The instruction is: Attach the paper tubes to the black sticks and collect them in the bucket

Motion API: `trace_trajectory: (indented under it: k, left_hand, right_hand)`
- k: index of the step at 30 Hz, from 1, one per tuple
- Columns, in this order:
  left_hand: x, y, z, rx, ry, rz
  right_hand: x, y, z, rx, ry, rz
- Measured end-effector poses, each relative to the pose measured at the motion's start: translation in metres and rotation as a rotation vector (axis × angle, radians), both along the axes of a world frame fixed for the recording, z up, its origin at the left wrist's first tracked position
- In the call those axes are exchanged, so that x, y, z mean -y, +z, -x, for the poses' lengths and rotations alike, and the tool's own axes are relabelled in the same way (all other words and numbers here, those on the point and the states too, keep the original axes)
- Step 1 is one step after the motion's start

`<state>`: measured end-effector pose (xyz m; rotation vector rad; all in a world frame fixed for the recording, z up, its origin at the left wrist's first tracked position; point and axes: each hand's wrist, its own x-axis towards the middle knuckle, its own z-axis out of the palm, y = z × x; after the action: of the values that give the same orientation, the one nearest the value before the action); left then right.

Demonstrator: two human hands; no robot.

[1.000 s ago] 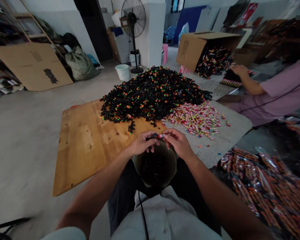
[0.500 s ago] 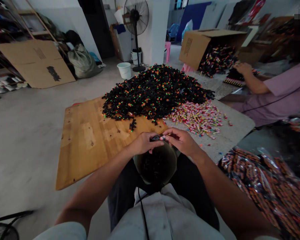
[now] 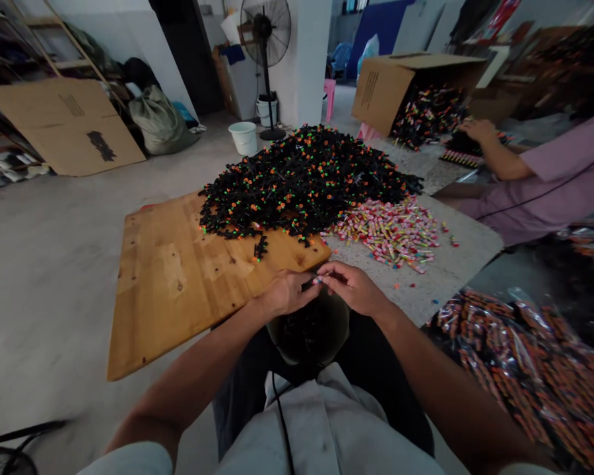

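Pink-and-white in the head view, the small tube (image 3: 317, 280) is pinched by your right hand (image 3: 351, 288) beside the black piece (image 3: 307, 285) your left hand (image 3: 287, 293) grips; a slack pinch could drop either into the bucket (image 3: 343, 333) below.

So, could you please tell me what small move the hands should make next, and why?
Perhaps gently push the small colourful tube in the right hand toward the black piece in the left hand: both are held close together above the bucket, though contact is unclear.
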<state>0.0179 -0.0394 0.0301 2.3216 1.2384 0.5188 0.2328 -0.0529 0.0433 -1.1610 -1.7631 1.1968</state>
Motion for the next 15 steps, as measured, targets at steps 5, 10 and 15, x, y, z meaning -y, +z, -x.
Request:
trace_trajectory:
  k: [5, 10, 15]
  left_hand:
    - [0.001, -0.011, 0.007, -0.298, -0.278, 0.158]
    - [-0.039, -0.023, 0.043, -0.229, -0.029, 0.01]
    - [-0.103, -0.037, 0.1, -0.357, 0.11, -0.124]
  right_hand:
    - [-0.007, -0.029, -0.027, 0.254, 0.21, 0.047]
    - [-0.041, -0.044, -0.088, 0.821, -0.39, -0.068]
    - [-0.065, -0.063, -0.131, 1.202, -0.471, 0.052]
